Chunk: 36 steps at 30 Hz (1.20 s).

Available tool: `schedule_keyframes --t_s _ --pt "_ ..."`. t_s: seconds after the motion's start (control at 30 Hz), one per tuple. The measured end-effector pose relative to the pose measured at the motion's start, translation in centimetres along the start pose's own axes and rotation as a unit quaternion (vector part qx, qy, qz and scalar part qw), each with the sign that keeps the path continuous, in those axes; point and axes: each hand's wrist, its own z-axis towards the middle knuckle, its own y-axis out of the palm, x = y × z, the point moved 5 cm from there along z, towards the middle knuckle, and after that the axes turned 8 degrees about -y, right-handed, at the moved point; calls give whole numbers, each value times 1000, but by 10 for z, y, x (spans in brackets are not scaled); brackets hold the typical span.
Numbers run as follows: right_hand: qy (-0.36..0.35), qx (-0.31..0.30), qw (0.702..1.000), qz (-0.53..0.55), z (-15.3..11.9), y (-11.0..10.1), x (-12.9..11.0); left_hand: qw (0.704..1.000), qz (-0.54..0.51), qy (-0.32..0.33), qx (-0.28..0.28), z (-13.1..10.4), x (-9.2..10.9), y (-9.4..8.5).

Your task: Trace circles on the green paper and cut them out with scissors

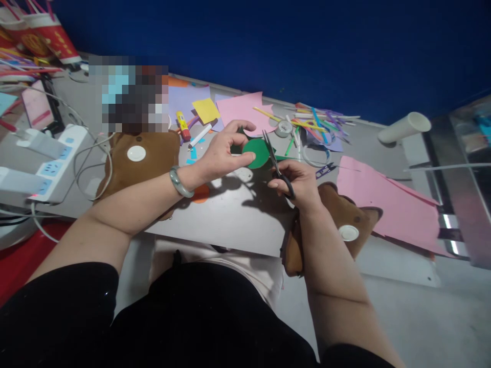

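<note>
My left hand [229,148] pinches a round piece of green paper [256,154] between thumb and fingers above the table. Black-handled scissors [284,180] are in my right hand [297,182], with their blades pointing up beside the right edge of the green piece. A narrow strip of green paper sticks out to the right, behind the blades. Below my left hand, an orange paper circle [200,193] lies on the white table [226,222]. Pink paper [245,108] and a roll of tape [283,129] lie just beyond my hands.
Brown cushions [153,158] lie under both forearms. Farther back are a glue stick [183,127], a white marker [200,137], yellow paper [206,110] and colored sticks [318,122]. A power strip [63,163] with cables is at left; pink paper and a white tube [404,128] at right.
</note>
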Motion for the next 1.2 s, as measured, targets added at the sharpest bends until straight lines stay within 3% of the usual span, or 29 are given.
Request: schedule_keyframes --t_s 0.3,0.8,1.0,1.1,1.2 --pt "1 5 1000 5 0 1 -2 998 -52 -44 12 -1 5 -2" --pt "1 -3 1000 -9 2 -1 1 1000 -17 -9 9 2 2 -1" --pt "-3 8 1000 -18 2 -4 3 999 -26 -35 24 5 1 -4" --pt "-37 64 997 -23 3 -9 0 994 -57 -84 40 6 -3 -7" --pt "-105 178 977 -45 0 -19 -6 982 -122 -133 61 6 -7 -10"
